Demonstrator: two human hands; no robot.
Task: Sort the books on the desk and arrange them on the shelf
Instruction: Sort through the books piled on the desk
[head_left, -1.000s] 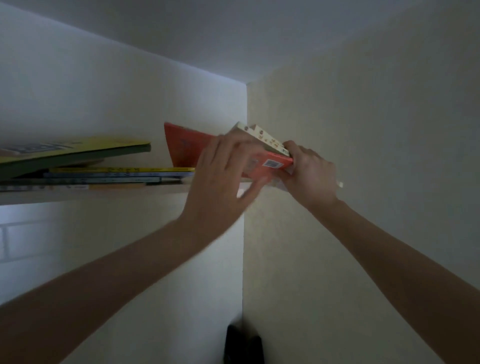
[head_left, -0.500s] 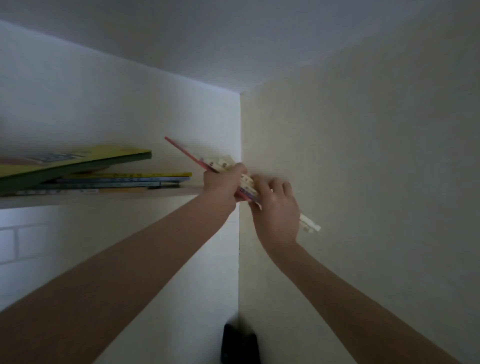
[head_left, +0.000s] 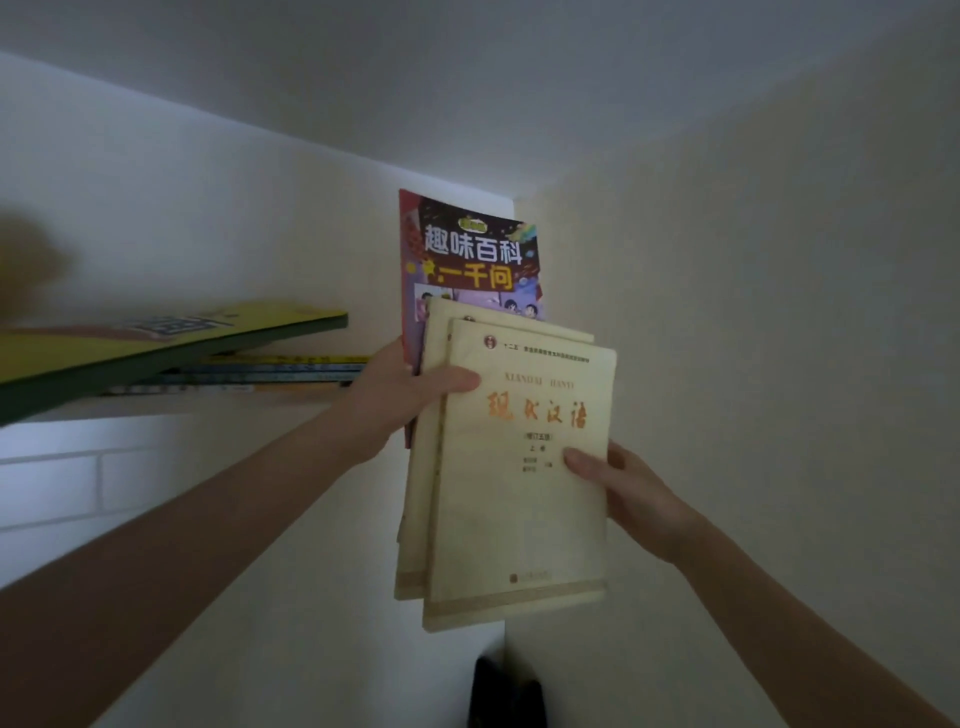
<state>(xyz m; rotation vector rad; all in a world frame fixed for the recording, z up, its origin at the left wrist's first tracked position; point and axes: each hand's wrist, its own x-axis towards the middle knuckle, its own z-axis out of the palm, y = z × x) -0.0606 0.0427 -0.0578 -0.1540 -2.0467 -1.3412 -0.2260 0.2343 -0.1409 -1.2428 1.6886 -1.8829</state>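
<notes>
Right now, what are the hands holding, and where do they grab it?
Two cream books with a colourful book behind. The left hand grips their left edges, thumb on the front cover; the right hand pinches the front one's right edge.

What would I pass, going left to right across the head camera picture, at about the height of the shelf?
Yellow-green book lying on the shelf -> left hand -> front cream book, gripped by both hands -> right hand -> side wall.
</notes>
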